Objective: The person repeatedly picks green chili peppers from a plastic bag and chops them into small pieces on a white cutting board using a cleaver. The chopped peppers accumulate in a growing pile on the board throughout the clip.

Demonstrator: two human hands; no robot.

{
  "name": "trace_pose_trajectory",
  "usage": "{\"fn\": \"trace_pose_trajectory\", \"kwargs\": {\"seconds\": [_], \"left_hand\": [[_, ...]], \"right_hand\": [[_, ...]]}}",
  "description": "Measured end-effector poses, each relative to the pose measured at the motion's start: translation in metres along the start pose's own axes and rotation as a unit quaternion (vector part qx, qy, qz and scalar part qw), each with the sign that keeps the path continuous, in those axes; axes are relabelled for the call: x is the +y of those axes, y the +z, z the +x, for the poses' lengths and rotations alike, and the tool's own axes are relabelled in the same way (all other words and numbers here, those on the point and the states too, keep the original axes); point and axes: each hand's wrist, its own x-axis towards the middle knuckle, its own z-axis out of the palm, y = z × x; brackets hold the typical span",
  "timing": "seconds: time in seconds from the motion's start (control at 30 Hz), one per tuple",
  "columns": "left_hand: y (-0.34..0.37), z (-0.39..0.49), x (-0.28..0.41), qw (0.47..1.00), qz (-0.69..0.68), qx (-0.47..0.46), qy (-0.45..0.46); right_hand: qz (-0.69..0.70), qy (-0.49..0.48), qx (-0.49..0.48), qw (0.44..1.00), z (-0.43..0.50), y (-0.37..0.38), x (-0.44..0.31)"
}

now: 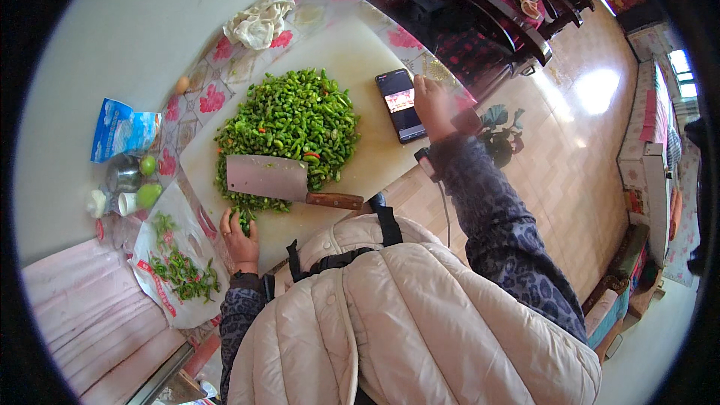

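Note:
A large heap of chopped green peppers (292, 115) with a few red bits lies on a white cutting board (371, 180). Across the heap's near side rests a cleaver (267, 178), its wooden handle (334, 200) pointing right, with no hand on it. My left hand (241, 239) is at the board's left near edge, its fingers around some green pieces at the fringe of the heap. At the board's right side lies a smartphone (402, 106) with its screen lit. My right hand (433, 104) is over the phone's right edge; its fingers are slightly blurred, and whether they grip it is unclear.
Left of the board, a white plastic bag (191, 309) holds green pepper scraps. Beyond it are a blue packet (121, 130), a glass jar (124, 173), green fruits (148, 196) and an egg (182, 85). A crumpled cloth (260, 21) lies at the far edge. A potted plant (499, 135) stands right, below the table.

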Motion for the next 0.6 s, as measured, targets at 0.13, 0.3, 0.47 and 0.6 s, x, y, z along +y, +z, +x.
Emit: {"fn": "trace_pose_trajectory", "kwargs": {"seconds": [0.13, 0.3, 0.47, 0.6], "left_hand": [[0.002, 0.0, 0.0, 1.0, 0.006, 0.014, 0.003], [0.003, 0.0, -0.003, 1.0, 0.006, 0.011, 0.003], [0.003, -0.001, -0.006, 1.0, 0.001, 0.008, 0.006], [0.004, 0.0, -0.007, 1.0, -0.008, 0.015, 0.02]], "right_hand": [[-0.011, 0.027, -0.022, 0.999, 0.006, 0.008, -0.004], [-0.041, 0.011, -0.012, 0.999, 0.0, 0.01, -0.008], [-0.101, -0.002, -0.037, 0.994, -0.018, -0.003, -0.023], [-0.131, -0.01, -0.035, 0.991, -0.03, -0.01, -0.041]]}}
